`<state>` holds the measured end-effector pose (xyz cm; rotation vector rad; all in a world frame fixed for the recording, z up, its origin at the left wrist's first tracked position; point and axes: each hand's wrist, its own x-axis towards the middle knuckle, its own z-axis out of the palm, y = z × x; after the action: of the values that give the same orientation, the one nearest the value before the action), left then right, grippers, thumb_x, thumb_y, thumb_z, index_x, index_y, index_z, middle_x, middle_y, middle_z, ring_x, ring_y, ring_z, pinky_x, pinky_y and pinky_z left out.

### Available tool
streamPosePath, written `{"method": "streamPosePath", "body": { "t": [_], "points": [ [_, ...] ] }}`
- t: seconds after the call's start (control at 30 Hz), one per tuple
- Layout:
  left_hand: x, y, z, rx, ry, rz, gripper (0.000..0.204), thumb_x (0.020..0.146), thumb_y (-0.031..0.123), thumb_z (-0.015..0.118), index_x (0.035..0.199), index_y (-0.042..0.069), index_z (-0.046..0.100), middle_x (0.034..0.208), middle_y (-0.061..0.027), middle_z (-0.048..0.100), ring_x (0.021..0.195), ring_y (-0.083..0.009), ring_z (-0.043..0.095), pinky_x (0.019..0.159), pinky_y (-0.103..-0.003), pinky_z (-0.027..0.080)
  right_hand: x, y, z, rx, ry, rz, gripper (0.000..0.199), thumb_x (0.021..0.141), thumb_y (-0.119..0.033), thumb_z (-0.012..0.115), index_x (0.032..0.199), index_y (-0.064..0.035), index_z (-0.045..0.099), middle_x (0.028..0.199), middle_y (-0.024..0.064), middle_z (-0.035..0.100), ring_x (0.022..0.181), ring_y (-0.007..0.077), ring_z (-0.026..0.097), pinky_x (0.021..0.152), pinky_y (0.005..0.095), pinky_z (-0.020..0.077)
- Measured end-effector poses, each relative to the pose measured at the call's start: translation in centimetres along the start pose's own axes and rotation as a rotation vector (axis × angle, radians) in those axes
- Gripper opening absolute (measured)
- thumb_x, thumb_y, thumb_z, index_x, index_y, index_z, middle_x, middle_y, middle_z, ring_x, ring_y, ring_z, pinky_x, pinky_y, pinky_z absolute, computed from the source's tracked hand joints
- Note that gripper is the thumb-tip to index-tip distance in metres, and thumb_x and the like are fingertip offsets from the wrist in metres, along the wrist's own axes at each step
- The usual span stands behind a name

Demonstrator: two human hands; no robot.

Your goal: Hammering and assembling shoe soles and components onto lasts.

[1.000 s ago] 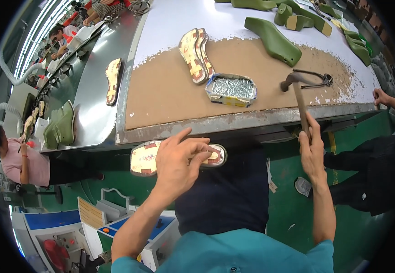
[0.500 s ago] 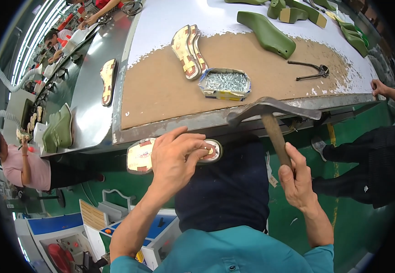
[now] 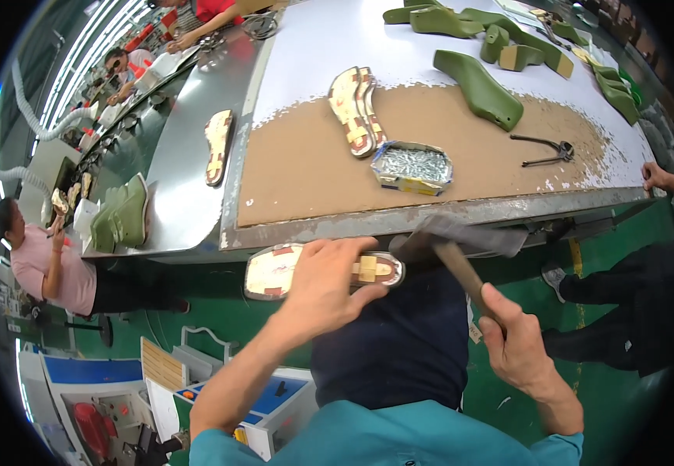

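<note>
My left hand (image 3: 323,286) is wrapped across the middle of a shoe last with an insole on it (image 3: 271,272), fingers on its far side and thumb on its near side. The insole faces up, cream with brown patches, and a small yellowish block lies across its heel end. In my right hand (image 3: 517,338) is a hammer (image 3: 465,273), gripped by its wooden handle. Its long, curved metal head is smeared by motion, one end close to the heel of the last. On the bench beyond stands a box of nails (image 3: 412,165).
A pair of insoles (image 3: 355,113) lies behind the nail box, pincers (image 3: 544,151) to its right. Green shoe lasts (image 3: 480,92) lie farther back. Another insole (image 3: 217,147) rests on the metal table at left. Co-workers are at left; another person's hand (image 3: 661,179) touches the bench edge.
My left fingertips have left the heel end, where the yellowish block now shows, and the hand grips the middle. The hammer has swung down and left toward the heel. The whole view has shifted.
</note>
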<state>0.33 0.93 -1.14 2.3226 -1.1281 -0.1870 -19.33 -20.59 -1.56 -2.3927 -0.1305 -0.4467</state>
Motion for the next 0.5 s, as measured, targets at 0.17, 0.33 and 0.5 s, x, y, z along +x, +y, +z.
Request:
{"method": "streamPosePath", "body": {
  "t": [0.17, 0.33, 0.5],
  "points": [
    [0.3, -0.8, -2.1, 0.237, -0.146, 0.124, 0.051, 0.072, 0.033, 0.079, 0.115, 0.012, 0.063, 0.113, -0.0092, 0.065, 0.117, -0.0330, 0.053, 0.098, -0.042, 0.039, -1.4, -0.7, 1.2, 1.125, 0.080, 1.001, 0.048, 0.101, -0.015, 0.044, 0.145, -0.0173, 0.023, 0.069, 0.0031, 0.048, 0.046, 0.0077, 0.042, 0.039, 0.0244, 0.0381],
    [1.1, -0.1, -2.0, 0.258, -0.238, 0.023, 0.055, 0.070, 0.040, 0.078, 0.113, 0.010, 0.063, 0.098, -0.0087, 0.064, 0.101, -0.0277, 0.059, 0.088, -0.039, 0.040, -3.6, -0.3, 4.1, 1.134, 0.037, 1.026, 0.047, 0.100, -0.015, 0.047, 0.143, -0.0161, 0.026, 0.066, 0.0022, 0.048, 0.045, 0.0076, 0.042, 0.039, 0.0236, 0.0364],
    [1.2, 0.4, -1.7, 0.252, -0.221, 0.029, 0.052, 0.073, 0.040, 0.076, 0.113, 0.011, 0.060, 0.095, -0.0091, 0.060, 0.090, -0.0268, 0.059, 0.085, -0.041, 0.039, -4.8, 1.0, 4.5, 0.631, 0.150, 0.635, 0.050, 0.095, -0.006, 0.056, 0.140, -0.0110, 0.036, 0.069, 0.0032, 0.055, 0.052, 0.0089, 0.048, 0.046, 0.0247, 0.0412]
  ]
}}
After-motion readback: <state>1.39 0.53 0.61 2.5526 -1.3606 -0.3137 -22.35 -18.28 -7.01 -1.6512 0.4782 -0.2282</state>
